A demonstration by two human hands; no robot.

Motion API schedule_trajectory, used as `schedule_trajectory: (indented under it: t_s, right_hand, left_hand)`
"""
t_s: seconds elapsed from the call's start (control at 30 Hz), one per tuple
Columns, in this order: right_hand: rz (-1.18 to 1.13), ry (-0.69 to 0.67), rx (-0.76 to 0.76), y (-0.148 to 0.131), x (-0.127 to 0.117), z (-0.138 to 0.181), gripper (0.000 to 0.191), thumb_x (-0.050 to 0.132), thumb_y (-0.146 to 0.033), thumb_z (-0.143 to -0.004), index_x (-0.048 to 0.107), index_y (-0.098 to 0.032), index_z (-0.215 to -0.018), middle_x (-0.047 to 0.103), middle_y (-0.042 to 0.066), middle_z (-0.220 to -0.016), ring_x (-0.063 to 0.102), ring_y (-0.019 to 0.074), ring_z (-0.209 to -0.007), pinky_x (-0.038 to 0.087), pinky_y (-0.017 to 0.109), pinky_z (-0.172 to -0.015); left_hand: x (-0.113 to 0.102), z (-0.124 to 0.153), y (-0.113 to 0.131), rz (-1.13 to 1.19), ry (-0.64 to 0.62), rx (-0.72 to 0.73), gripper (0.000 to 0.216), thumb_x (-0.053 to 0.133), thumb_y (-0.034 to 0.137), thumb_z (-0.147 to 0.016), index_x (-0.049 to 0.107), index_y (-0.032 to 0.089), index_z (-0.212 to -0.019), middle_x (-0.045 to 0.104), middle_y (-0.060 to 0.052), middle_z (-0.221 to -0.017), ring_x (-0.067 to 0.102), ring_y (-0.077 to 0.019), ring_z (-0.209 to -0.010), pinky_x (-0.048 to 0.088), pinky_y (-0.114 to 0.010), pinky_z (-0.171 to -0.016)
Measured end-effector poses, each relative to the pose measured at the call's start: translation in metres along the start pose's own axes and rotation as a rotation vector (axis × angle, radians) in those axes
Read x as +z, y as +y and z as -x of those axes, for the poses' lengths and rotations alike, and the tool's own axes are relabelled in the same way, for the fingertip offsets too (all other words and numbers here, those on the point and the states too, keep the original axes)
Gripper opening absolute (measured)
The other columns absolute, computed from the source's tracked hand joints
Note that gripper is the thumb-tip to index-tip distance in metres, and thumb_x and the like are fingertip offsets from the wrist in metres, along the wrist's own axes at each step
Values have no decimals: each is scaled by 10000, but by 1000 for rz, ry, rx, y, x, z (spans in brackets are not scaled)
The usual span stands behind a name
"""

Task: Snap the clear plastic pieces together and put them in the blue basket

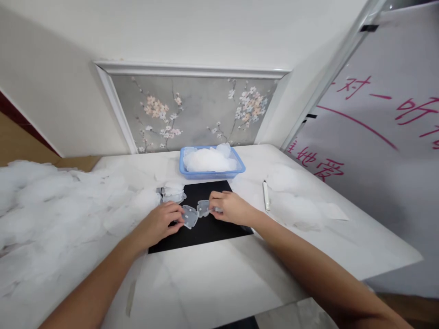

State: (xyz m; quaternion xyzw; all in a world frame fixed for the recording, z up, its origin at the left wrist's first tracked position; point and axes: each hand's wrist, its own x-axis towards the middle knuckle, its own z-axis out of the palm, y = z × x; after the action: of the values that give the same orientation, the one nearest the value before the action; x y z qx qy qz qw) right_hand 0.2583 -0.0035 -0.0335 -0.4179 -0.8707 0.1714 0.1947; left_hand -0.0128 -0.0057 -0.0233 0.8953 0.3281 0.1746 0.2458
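Note:
My left hand (167,217) pinches the left edge of a thin, translucent plastic piece (190,216) with small round whitish spots on it. My right hand (224,205) has its fingers closed on a second, similar translucent piece (203,208), whose right side they cover. The two pieces are side by side, nearly touching, over a black mat (206,230). Close behind my left hand, a small stack of the same kind of pieces (173,193) lies at the mat's upper left corner.
A blue basket (240,170) filled with whitish translucent pieces stands behind the mat. A large heap of them (61,210) covers the table's left side. To the right lie a white pen-like tool (266,195) and another pile (295,210). A wall closes off the back; a whiteboard (377,183) stands right.

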Motion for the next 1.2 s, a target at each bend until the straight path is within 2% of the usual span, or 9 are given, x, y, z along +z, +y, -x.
schedule_trajectory:
  t_s: [0.1,0.17,0.23,0.3,0.4,0.6,0.73,0.9,1.2]
  right_hand:
    - [-361,152,223,-5,4,-5,24,608,-171,-729,594,-186,-716,624,3,-784,543,125,-645,418,262,-666]
    - [-647,201,388,-8,2,-6,82,610,-257,-728,560,-194,-743,590,-22,-670,510,120,-586,392,242,-579]
    - [-894,184,500,-11,-1,-6,167,637,-311,-701,564,-194,-795,597,-27,-645,490,111,-543,360,228,-520]
    - [-1112,144,570,-12,-4,-6,241,679,-317,-653,593,-188,-837,638,-12,-683,477,98,-516,330,221,-485]
    - [-1274,119,605,-11,-5,-6,276,715,-313,-607,626,-180,-831,634,-12,-654,452,85,-476,291,220,-448]
    - [-1360,89,612,-2,-2,-3,270,744,-342,-616,636,-172,-796,585,-28,-583,429,73,-444,267,218,-423]
    - [-1350,85,632,1,-2,-2,297,760,-373,-619,645,-162,-794,588,-26,-579,437,76,-439,286,224,-418]
    - [-1362,114,687,3,-1,-2,329,793,-371,-587,649,-167,-801,586,-30,-569,446,83,-437,301,222,-412]
    - [-1373,85,653,3,-4,1,364,816,-446,-597,602,-172,-704,553,-35,-562,460,85,-467,327,218,-436]
  left_hand:
    - [4,-3,7,310,175,-229,127,569,258,-820,557,209,-704,690,-60,-1094,588,-248,-1075,429,-391,-935]
    - [4,-5,13,588,281,-416,184,531,327,-850,486,211,-716,695,-71,-1125,608,-255,-1065,452,-385,-894]
    - [2,-6,18,865,326,-538,193,494,370,-875,456,212,-770,703,-89,-1120,641,-257,-1033,483,-380,-852]
    - [1,-8,23,1110,327,-606,145,506,340,-874,465,206,-839,712,-103,-1092,670,-257,-1004,507,-381,-844]
    - [1,-9,26,1356,341,-678,83,524,265,-879,504,185,-889,720,-108,-1049,689,-250,-978,520,-393,-874]
    - [2,-9,23,1495,318,-689,225,467,369,-941,555,164,-970,712,-123,-1042,691,-244,-957,540,-412,-856]
    - [2,-7,22,1545,263,-653,323,458,441,-937,559,154,-1042,691,-141,-1080,676,-262,-987,522,-479,-887]
    - [3,-6,21,1549,233,-663,388,472,484,-919,573,146,-1079,671,-142,-1090,658,-290,-1031,482,-530,-941]
    - [1,-6,25,1531,208,-675,426,466,504,-915,570,145,-1121,662,-127,-1051,660,-287,-1015,490,-528,-931]
